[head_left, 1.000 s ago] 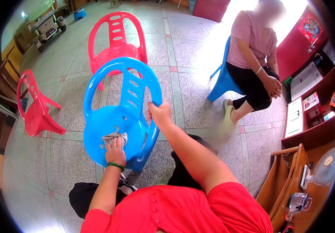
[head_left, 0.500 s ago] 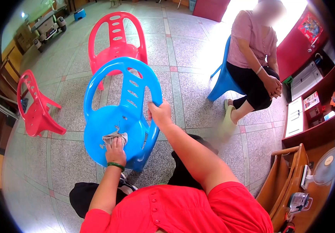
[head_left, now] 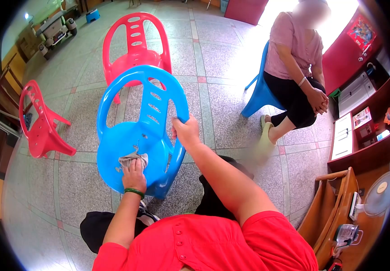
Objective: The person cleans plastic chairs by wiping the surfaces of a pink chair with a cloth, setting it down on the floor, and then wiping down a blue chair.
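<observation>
A blue plastic chair [head_left: 152, 140] with armrests stands in front of me, its seat facing up. My left hand [head_left: 134, 178], below a green bracelet [head_left: 134, 193], presses a crumpled grey cloth [head_left: 132, 160] onto the seat, fingers over the cloth. Around the chair's right armrest, my right hand [head_left: 186, 132] is closed; its fingertips are partly hidden behind the rim. Dark marks show on the seat beside the cloth.
Behind stands a red chair [head_left: 136, 58]; another red chair [head_left: 43, 128] is at the left. A person [head_left: 294, 58] sits on a blue chair [head_left: 260, 92] at the right. Wooden furniture [head_left: 330, 203] and a fan [head_left: 381, 192] are at the lower right.
</observation>
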`<state>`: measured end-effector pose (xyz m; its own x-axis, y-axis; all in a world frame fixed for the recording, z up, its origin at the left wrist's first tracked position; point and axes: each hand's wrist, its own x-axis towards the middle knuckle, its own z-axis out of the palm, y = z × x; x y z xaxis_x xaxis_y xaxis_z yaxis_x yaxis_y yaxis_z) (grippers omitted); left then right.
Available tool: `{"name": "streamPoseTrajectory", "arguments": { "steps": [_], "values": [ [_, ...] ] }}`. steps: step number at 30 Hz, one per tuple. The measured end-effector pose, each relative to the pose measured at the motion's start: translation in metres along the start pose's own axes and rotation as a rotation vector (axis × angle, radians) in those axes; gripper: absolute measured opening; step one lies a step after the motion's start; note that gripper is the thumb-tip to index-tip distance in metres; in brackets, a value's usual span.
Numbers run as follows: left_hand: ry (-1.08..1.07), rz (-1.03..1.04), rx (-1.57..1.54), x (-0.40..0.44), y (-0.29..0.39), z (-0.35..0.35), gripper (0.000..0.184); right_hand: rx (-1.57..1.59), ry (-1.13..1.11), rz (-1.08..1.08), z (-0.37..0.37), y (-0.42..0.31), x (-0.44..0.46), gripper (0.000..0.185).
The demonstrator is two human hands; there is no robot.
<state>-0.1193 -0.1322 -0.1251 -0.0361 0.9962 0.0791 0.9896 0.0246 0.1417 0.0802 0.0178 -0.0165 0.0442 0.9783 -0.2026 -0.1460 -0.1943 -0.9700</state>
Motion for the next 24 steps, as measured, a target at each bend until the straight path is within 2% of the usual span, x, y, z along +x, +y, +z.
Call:
{"name": "streamPoseTrajectory", "arguments": {
  "steps": [20,24],
  "values": [
    [0.019,0.012,-0.044,0.0,0.0,-0.001,0.059,-0.009,-0.004,-0.018,-0.001,-0.002,-0.002,0.016],
    [0.087,0.009,0.036,0.0,-0.008,0.023,0.059,0.002,0.002,-0.005,-0.003,0.001,0.0,0.014]
  ]
}}
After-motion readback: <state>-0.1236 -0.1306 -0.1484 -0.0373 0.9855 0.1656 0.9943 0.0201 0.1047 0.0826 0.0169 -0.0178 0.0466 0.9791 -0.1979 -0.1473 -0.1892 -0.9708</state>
